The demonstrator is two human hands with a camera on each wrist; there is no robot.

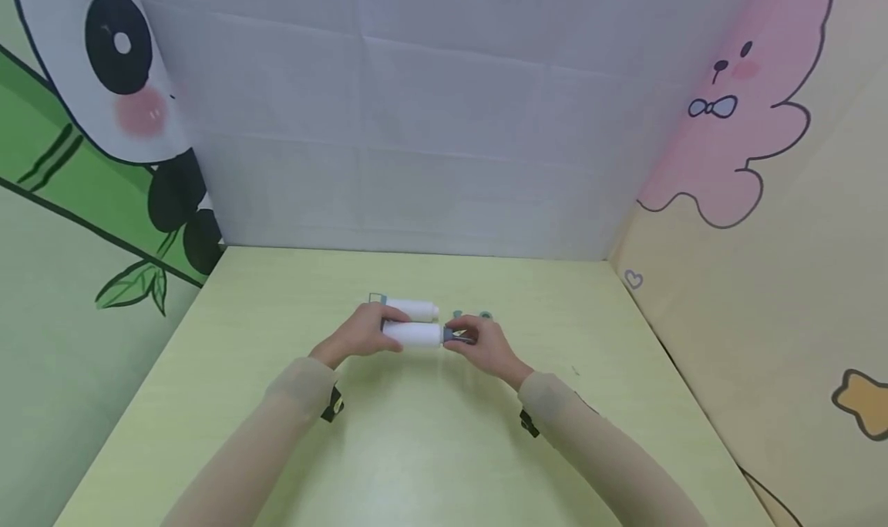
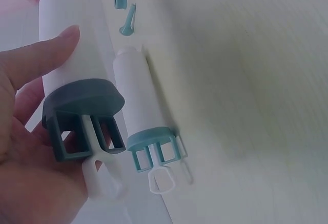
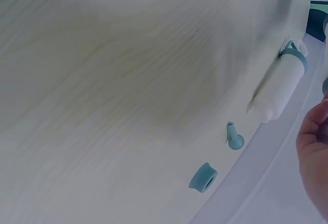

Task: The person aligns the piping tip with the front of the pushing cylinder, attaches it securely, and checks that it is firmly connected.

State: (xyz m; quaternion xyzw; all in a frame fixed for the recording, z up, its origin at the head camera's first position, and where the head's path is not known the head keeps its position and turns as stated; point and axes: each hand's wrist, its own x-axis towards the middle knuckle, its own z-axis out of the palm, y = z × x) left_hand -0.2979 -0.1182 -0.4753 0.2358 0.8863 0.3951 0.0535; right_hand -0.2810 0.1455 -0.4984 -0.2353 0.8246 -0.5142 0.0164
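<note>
My left hand [image 1: 361,331] grips a white syringe-like tube [image 1: 416,335], its thumb across the barrel in the left wrist view. The tube has a dark teal collar [image 2: 84,98] with square finger loops and a white pull ring. At the tube's other end, my right hand [image 1: 491,350] pinches a dark grey-teal end piece [image 1: 448,333]; whether it is fastened to the tube I cannot tell. A second similar white syringe [image 2: 138,93] with lighter teal loops lies on the table beyond the held one. In the right wrist view only part of the right hand [image 3: 313,157] shows.
A small teal nozzle [image 3: 234,138] and a flared teal ring [image 3: 203,178] lie on the light wood table [image 1: 430,450], beyond the right hand. A pale grey backdrop [image 1: 430,126] rises behind the table. Cartoon-painted panels [image 1: 777,296] flank it.
</note>
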